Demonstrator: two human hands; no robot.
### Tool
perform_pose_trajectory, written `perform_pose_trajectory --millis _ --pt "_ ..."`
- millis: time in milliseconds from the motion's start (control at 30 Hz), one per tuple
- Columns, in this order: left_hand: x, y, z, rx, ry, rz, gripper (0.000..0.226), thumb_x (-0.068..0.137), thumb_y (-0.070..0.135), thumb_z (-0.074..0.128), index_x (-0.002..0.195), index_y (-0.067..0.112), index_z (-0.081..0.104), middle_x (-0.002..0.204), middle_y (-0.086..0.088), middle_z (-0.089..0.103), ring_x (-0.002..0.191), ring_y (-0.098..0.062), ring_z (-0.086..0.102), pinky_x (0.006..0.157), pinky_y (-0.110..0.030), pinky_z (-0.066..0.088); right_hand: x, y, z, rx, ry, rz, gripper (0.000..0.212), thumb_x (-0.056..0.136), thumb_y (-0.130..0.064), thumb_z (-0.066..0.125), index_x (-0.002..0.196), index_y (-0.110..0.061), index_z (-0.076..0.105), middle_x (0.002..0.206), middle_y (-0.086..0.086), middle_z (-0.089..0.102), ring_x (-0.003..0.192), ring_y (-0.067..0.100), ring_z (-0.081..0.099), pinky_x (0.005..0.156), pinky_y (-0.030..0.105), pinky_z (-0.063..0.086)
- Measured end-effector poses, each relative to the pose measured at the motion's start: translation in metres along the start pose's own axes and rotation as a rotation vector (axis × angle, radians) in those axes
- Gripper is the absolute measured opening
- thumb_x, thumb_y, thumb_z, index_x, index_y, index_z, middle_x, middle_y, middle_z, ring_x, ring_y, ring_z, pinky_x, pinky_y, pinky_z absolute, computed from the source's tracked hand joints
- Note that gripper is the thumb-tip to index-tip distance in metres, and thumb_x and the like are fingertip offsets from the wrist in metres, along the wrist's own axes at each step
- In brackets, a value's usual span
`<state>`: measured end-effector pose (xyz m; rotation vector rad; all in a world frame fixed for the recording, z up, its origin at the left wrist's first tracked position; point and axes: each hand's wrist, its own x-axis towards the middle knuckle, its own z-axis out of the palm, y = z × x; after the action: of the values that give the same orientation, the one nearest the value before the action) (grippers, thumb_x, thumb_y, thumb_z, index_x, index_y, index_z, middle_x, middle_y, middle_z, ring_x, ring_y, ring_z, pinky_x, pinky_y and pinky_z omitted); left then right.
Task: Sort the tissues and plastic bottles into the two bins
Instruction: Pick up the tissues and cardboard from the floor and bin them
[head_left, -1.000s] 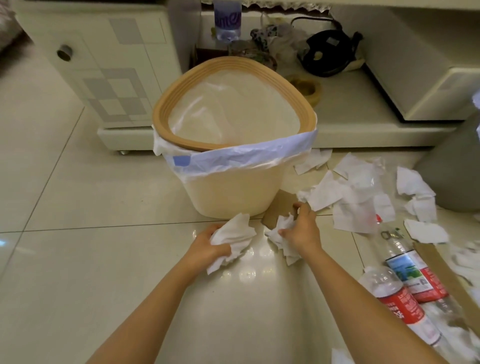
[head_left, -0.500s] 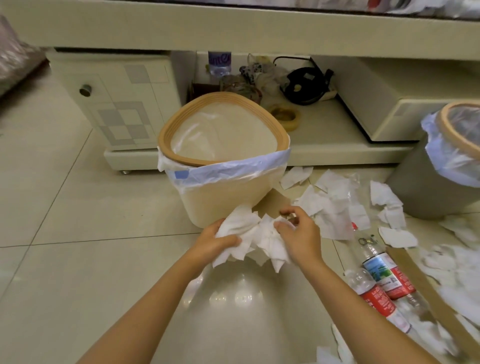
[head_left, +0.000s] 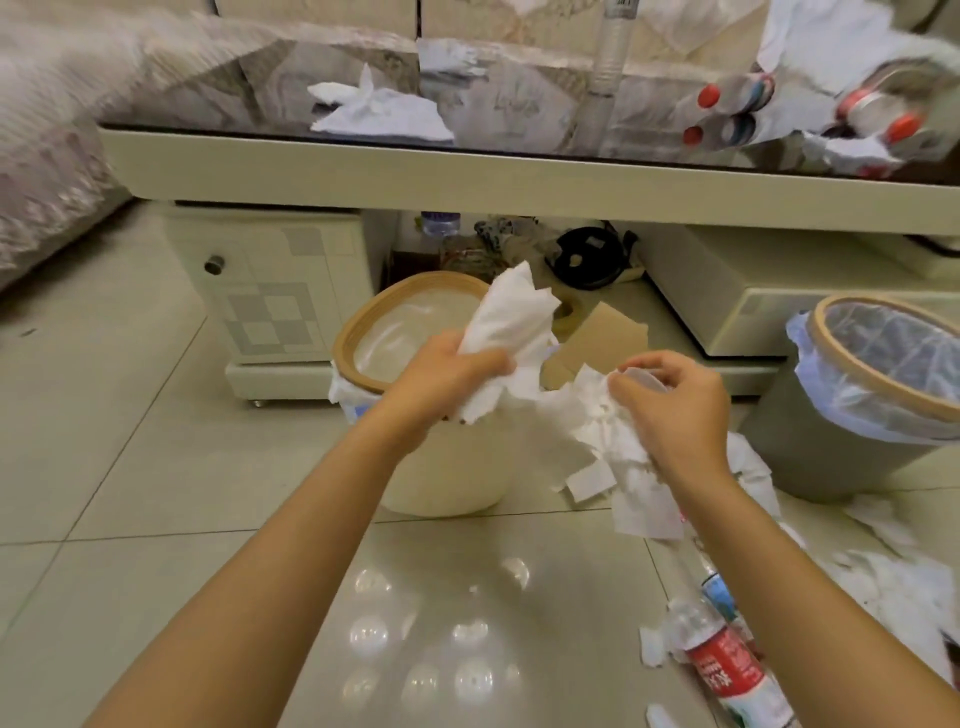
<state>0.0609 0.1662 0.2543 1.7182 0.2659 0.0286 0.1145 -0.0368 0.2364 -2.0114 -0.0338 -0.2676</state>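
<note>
Left hand is closed around a crumpled wad of white tissue, held just above and in front of the near rim of the cream bin with tan wooden rim and clear liner. Right hand pinches a second, looser bunch of white tissue between thumb and fingers; its lower sheets hang free below the hand, over the floor rather than the bin mouth.

Risk 1: the trailing sheets in the right hand look only partly gripped. A quick swing toward the bin could shed one onto the glossy tiled floor.

Risk 2: the left wad sits near the rim edge, not over the opening's centre. Released here, it may catch the rim or the liner overhang and fall outside.

Risk 3: the grey bin with tan rim and clear liner stands well to the right of the right hand. A mix-up between bins is possible, as neither shows contents that mark its category.

Clear plastic bottles with red labels lie on the floor below the right forearm; tissue scraps beside them could be picked up along with a bottle.
</note>
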Motion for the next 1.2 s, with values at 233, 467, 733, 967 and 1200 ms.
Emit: perform_pose_trajectory --millis 233,467,733,967,1200 --pt "0.055 0.011 -0.019 0.090 0.169 -0.099 0.044 0.096 0.028 0.052 0.136 0.015 0.042 0.110 -0.008 0.060 0.085 -0.022 0.061 0.066 -0.034 0.055 0.011 -0.038 0.014 -0.013 -0.002 -0.073 0.005 0.076 -0.021 0.070 0.079 -0.025 0.070 0.076 -0.003 0.068 0.072 0.012 0.061 0.064 0.033 0.053" --pt "0.056 -0.015 -0.029 0.080 0.265 -0.116 0.057 0.101 0.046 0.030 0.153 0.029 0.013 0.157 -0.001 0.025 0.139 -0.027 0.033 0.112 -0.047 0.032 0.024 -0.064 0.049 0.018 -0.057 -0.091 0.007 0.076 -0.017 0.069 0.078 -0.024 0.070 0.071 -0.007 0.065 0.066 0.008 0.060 0.057 0.026 0.050" --pt "0.049 -0.026 -0.036 -0.062 0.458 -0.032 0.057 0.098 0.052 0.025 0.143 0.021 0.041 0.143 -0.002 0.048 0.131 -0.022 0.044 0.112 -0.043 0.034 0.047 -0.084 0.106 0.005 -0.151 -0.037 0.010 0.081 -0.016 0.060 0.081 -0.021 0.068 0.073 -0.010 0.062 0.070 0.014 0.060 0.061 0.029 0.051" --pt "0.051 -0.028 -0.039 0.052 0.496 -0.025 0.055 0.101 0.047 0.021 0.151 0.024 0.024 0.155 0.003 0.031 0.142 -0.018 0.027 0.112 -0.033 0.021 0.046 -0.094 0.124 0.376 -0.398 0.452 0.040 0.095 -0.030 0.048 0.131 -0.010 0.046 0.119 0.007 0.052 0.101 0.028 0.061 0.079 0.043 0.057" --pt "0.038 -0.037 -0.014 0.108 0.411 0.176 0.024 0.096 0.027 0.049 0.117 0.024 0.060 0.111 0.005 0.065 0.105 -0.014 0.060 0.088 -0.028 0.046 0.018 -0.052 0.071 0.496 -0.297 0.214 0.021 0.092 -0.019 0.056 0.112 -0.016 0.060 0.086 0.006 0.070 0.060 0.014 0.063 0.052 0.024 0.051"
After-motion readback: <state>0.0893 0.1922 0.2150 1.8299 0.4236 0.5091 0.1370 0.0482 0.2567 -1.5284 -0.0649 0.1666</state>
